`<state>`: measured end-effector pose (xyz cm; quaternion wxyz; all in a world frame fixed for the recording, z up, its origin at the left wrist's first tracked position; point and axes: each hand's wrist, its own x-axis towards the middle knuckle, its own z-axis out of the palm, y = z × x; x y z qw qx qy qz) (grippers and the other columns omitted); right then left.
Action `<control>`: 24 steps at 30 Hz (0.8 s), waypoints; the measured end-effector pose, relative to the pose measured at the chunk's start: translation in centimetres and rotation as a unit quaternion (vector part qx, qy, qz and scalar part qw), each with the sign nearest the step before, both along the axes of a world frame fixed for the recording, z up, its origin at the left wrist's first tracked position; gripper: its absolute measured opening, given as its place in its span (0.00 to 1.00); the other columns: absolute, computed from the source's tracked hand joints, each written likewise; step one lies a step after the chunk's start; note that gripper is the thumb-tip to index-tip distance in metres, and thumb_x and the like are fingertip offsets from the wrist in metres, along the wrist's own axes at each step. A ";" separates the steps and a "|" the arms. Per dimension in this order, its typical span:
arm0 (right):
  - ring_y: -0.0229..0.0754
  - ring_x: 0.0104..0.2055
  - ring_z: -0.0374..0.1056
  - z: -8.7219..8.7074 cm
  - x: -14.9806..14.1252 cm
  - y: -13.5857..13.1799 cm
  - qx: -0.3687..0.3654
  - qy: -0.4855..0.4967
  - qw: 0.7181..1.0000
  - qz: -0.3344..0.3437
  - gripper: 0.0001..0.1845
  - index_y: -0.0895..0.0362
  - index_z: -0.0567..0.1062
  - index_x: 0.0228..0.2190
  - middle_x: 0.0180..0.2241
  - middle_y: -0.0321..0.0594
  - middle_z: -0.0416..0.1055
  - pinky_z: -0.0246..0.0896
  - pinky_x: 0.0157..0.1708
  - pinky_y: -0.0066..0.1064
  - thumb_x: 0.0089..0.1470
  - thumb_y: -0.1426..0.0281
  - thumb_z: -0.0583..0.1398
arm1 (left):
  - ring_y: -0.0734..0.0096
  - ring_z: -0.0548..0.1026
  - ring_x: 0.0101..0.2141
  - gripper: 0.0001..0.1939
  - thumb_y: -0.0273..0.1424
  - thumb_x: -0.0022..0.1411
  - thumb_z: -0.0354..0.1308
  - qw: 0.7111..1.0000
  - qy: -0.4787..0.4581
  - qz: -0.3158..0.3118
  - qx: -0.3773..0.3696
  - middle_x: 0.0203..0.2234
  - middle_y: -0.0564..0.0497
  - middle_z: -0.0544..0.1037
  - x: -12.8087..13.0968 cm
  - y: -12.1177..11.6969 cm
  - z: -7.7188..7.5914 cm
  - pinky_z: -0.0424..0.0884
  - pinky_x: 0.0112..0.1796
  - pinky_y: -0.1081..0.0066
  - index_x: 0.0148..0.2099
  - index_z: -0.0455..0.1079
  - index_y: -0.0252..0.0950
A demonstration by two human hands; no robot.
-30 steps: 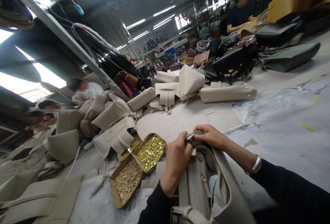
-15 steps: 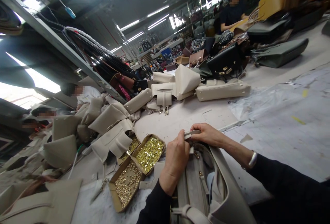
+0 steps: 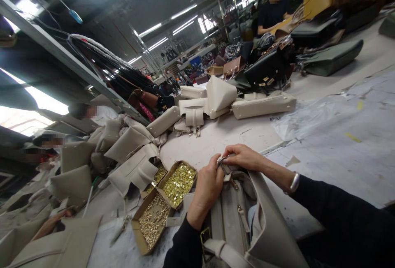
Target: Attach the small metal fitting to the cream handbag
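The bench (image 3: 327, 149) lies open rightward of the beige bag (image 3: 274, 218), which sits nearest, mouth gaping. At the bag's far end, left hand (image 3: 206, 185) and right hand (image 3: 243, 157) pinch a narrow strap (image 3: 221, 161), fingers nearly closed. Cardboard trays (image 3: 136, 230) crowd the left; more bags (image 3: 263, 107) bound the far side.

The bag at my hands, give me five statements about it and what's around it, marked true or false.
1. The left hand and right hand hold a narrow strip at the far end of the bag. True.
2. The bag is black. False: it is beige.
3. The bag is open on top. True.
4. The bracelet is on the left wrist. False: the bracelet is on the right.
5. Cardboard trays lie right of the bag. False: the cardboard trays lie left of it.
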<state>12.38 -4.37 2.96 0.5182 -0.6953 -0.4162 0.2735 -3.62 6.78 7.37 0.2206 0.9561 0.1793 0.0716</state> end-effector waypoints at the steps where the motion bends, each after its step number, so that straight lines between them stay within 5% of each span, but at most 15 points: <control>1: 0.45 0.39 0.71 -0.2 0.1 0.0 0.000 0.008 1.000 0.003 0.10 0.56 0.81 0.34 0.33 0.37 0.78 0.63 0.40 0.32 0.50 0.64 0.67 | 0.55 0.81 0.47 0.24 0.26 0.68 0.50 1.000 -0.002 0.002 -0.003 0.47 0.43 0.83 0.0 0.0 0.0 0.73 0.48 0.63 0.65 0.66 0.37; 16: 0.42 0.34 0.68 -1.0 0.3 0.1 0.023 0.117 0.993 0.020 0.12 0.58 0.80 0.32 0.30 0.37 0.76 0.63 0.36 0.31 0.47 0.63 0.67 | 0.55 0.81 0.46 0.23 0.26 0.65 0.56 0.996 -0.036 0.008 0.075 0.49 0.43 0.81 0.1 -1.2 0.0 0.75 0.46 0.64 0.62 0.68 0.38; 24: 0.42 0.36 0.69 -0.1 0.2 -0.5 0.041 0.177 0.982 0.053 0.17 0.59 0.79 0.36 0.34 0.37 0.77 0.63 0.41 0.32 0.45 0.62 0.67 | 0.59 0.81 0.42 0.18 0.25 0.63 0.55 0.996 -0.060 0.059 -0.040 0.41 0.47 0.83 0.6 -0.9 -0.1 0.71 0.43 0.66 0.54 0.75 0.38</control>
